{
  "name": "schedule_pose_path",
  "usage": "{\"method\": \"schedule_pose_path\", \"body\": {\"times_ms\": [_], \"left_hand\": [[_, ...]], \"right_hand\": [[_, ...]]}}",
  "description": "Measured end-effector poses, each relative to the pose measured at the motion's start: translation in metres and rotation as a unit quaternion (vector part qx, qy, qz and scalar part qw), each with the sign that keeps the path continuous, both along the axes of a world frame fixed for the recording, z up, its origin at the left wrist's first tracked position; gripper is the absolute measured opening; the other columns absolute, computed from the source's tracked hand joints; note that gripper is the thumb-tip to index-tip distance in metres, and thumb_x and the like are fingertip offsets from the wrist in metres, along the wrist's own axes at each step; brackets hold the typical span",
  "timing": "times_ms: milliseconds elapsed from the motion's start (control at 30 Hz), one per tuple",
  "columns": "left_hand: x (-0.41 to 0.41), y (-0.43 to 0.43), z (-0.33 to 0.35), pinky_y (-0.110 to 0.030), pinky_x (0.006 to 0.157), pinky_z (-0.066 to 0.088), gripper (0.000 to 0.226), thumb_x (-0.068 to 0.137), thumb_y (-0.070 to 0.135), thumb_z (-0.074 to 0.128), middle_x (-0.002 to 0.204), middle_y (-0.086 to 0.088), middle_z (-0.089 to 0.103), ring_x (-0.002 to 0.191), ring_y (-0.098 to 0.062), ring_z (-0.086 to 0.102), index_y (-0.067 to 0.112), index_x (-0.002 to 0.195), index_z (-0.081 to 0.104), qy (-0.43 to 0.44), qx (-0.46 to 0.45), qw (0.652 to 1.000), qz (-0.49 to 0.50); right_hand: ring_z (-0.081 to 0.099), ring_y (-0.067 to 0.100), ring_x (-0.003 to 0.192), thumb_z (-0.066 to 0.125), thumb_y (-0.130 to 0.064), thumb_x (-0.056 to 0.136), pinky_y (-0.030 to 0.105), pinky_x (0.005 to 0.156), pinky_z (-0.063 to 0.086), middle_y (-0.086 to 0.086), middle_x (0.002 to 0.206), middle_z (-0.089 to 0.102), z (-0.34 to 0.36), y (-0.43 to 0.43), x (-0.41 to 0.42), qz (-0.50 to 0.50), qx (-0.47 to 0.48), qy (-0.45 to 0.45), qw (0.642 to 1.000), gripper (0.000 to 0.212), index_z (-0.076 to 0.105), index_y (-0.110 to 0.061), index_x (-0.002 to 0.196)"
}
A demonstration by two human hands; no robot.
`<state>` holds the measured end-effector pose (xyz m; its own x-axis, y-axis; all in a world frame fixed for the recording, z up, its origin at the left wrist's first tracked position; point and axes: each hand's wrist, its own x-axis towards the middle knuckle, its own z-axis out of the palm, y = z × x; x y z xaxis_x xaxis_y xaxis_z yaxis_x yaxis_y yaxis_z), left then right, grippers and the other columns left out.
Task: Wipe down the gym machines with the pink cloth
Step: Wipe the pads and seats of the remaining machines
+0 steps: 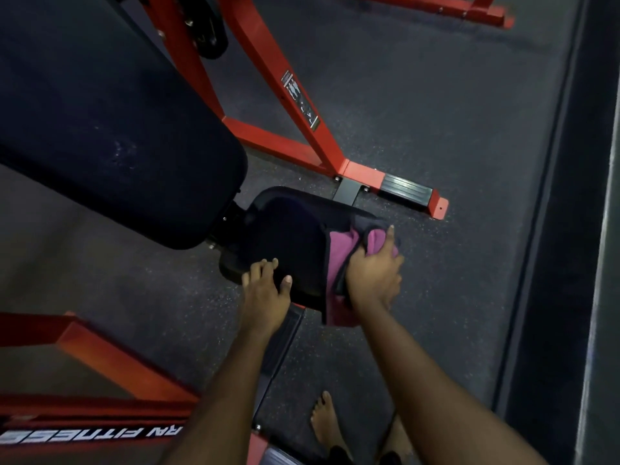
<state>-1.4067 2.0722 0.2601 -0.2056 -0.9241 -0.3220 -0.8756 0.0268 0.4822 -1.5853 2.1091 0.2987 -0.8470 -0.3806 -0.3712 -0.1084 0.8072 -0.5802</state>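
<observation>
A pink cloth with a dark border (pixel 339 253) lies over the right side of a small black seat pad (pixel 285 236) of a red-framed gym machine. My right hand (pixel 375 273) grips the cloth against the pad's right edge, fingers curled round a bunch of it. Part of the cloth hangs below the pad. My left hand (pixel 265 290) rests on the pad's near left edge, fingers spread over it. A large black back pad (pixel 100 122) slopes up to the upper left.
Red steel frame legs (pixel 302 105) run behind the seat to a foot plate (pixel 407 189) on the dark rubber floor. Another red frame bar (pixel 100 357) lies at lower left. A raised dark kerb (pixel 570 229) borders the right. My bare foot (pixel 325 424) stands below.
</observation>
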Motion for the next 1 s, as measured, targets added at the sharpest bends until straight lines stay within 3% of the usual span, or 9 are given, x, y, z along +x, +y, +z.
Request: {"method": "schedule_pose_path", "body": {"times_ms": [100,200,367,500,600,733,867,1000], "left_hand": [[0.001,0.0,-0.001,-0.042,0.105,0.042,0.055,0.104,0.04,0.05,0.156,-0.001,0.03,0.141,-0.023,0.027,0.018,0.153,0.038,-0.003,-0.001,1.0,-0.009],[-0.002,0.002,-0.004,-0.041,0.108,0.04,0.055,0.104,0.039,0.05,0.157,-0.002,0.029,0.142,-0.024,0.025,0.018,0.153,0.037,0.012,-0.008,1.0,-0.004],[0.001,0.002,-0.005,-0.044,0.108,0.04,0.052,0.103,0.038,0.051,0.156,-0.002,0.03,0.143,-0.024,0.025,0.018,0.151,0.04,0.017,-0.006,1.0,-0.004],[0.0,-0.007,0.01,-0.044,0.116,0.033,0.056,0.105,0.037,0.048,0.161,-0.004,0.026,0.145,-0.026,0.024,0.017,0.155,0.034,0.001,0.071,0.997,-0.03],[0.002,-0.018,0.04,-0.043,0.119,0.031,0.057,0.106,0.033,0.047,0.161,-0.007,0.031,0.145,-0.028,0.033,0.015,0.157,0.032,0.002,0.113,0.993,-0.037],[0.004,-0.025,0.104,-0.046,0.109,0.043,0.047,0.104,0.027,0.049,0.147,-0.013,0.051,0.132,-0.031,0.051,0.015,0.149,0.045,0.042,0.045,0.998,0.002],[0.008,-0.03,0.174,-0.044,0.099,0.05,0.034,0.104,0.026,0.05,0.132,-0.011,0.062,0.118,-0.031,0.058,0.015,0.135,0.057,0.054,-0.024,0.998,0.02],[0.02,-0.029,0.259,-0.043,0.088,0.055,0.027,0.103,0.028,0.05,0.12,-0.007,0.067,0.105,-0.028,0.063,0.02,0.126,0.061,0.071,-0.101,0.991,0.056]], "right_hand": [[0.059,0.046,0.119,0.052,-0.04,0.097,0.049,0.098,0.047,0.021,0.132,0.057,0.004,-0.036,-0.044,0.056,0.037,0.007,0.998,0.047,0.052,-0.024,0.142],[0.061,0.044,0.118,0.05,-0.047,0.096,0.046,0.098,0.048,0.019,0.128,0.065,0.006,-0.054,-0.064,0.095,0.05,0.002,0.994,0.043,0.064,-0.022,0.129],[0.059,0.047,0.112,0.05,-0.042,0.099,0.051,0.093,0.048,0.02,0.134,0.053,0.004,-0.017,-0.025,0.103,-0.001,0.073,0.992,0.043,0.053,-0.025,0.139],[0.06,0.046,0.11,0.051,-0.03,0.101,0.052,0.092,0.05,0.024,0.143,0.043,0.013,0.016,-0.001,0.149,0.041,0.078,0.985,0.065,0.026,-0.033,0.16],[0.061,0.044,0.109,0.048,-0.027,0.101,0.05,0.091,0.052,0.023,0.137,0.048,0.024,0.035,0.003,0.198,0.085,0.061,0.975,0.062,0.029,-0.033,0.159],[0.062,0.044,0.104,0.05,-0.029,0.099,0.047,0.089,0.052,0.018,0.122,0.058,0.071,0.046,-0.008,0.239,0.037,0.042,0.97,0.045,0.051,-0.032,0.144],[0.062,0.043,0.108,0.052,-0.036,0.101,0.047,0.089,0.052,0.014,0.132,0.053,0.127,0.045,-0.002,0.302,-0.042,0.065,0.95,0.049,0.044,-0.04,0.149],[0.06,0.042,0.11,0.054,-0.031,0.099,0.047,0.086,0.051,0.01,0.136,0.048,0.191,0.036,0.006,0.364,-0.129,0.092,0.918,0.056,0.041,-0.042,0.151]]}}
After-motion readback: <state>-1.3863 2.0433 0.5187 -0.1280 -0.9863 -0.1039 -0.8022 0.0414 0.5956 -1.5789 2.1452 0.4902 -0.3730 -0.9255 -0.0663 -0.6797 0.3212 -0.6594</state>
